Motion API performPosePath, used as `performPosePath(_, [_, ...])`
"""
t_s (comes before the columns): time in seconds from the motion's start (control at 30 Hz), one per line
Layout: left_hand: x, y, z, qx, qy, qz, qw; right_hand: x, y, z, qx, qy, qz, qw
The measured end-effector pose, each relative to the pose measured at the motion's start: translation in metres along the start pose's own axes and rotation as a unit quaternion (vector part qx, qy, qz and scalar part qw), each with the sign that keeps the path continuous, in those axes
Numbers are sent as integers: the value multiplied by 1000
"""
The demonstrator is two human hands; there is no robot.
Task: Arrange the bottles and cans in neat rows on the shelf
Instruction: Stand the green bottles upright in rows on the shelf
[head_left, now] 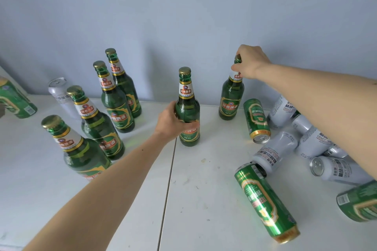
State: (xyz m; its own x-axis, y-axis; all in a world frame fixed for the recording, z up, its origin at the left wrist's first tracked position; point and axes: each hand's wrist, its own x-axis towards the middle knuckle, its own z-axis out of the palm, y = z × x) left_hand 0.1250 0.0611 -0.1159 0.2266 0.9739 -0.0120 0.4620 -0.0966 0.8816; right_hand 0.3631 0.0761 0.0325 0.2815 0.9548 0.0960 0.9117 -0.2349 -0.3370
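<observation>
My left hand (173, 121) is wrapped around the body of an upright green beer bottle (187, 96) in the middle of the white shelf (183, 199). My right hand (252, 62) grips the neck and cap of a second upright green bottle (231, 100) near the back wall. Several more green bottles (114, 106) stand in a diagonal line at the left. Green cans (265, 204) and white cans (277, 146) lie on their sides in a pile at the right.
One white can (61, 93) stands upright at the back left behind the bottles. A green can (14, 100) lies at the far left edge. A blue-grey wall (183, 26) closes the shelf at the back. A seam (167, 189) runs front to back across the shelf.
</observation>
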Motion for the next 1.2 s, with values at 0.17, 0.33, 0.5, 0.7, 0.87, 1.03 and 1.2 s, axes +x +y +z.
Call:
performPosePath(0.17, [-24,-3,-24,-7,-3,-10,1000,-26,-21,4,22,15,-2,1000])
performPosePath(0.33, [-55,-11,-53,9,-12,2,1000,-61,-55,7,25,16,-7,1000])
performPosePath(0.5, [-94,-19,-78,16,-16,23,999,-101,-87,11,33,18,-10,999])
performPosePath(0.7, [-148,-41,-100,21,-18,17,999,-145,-124,15,40,14,-27,999])
performPosePath(0.87, [-194,-62,-119,17,29,-18,999,-177,-151,19,42,6,-65,997])
performPosePath(1.03, [-234,-78,-149,43,66,-44,996,-211,-177,23,65,-12,-86,994])
performPosePath(1.2, [-243,-90,-172,44,94,-63,993,-231,-197,27,64,-20,-107,992])
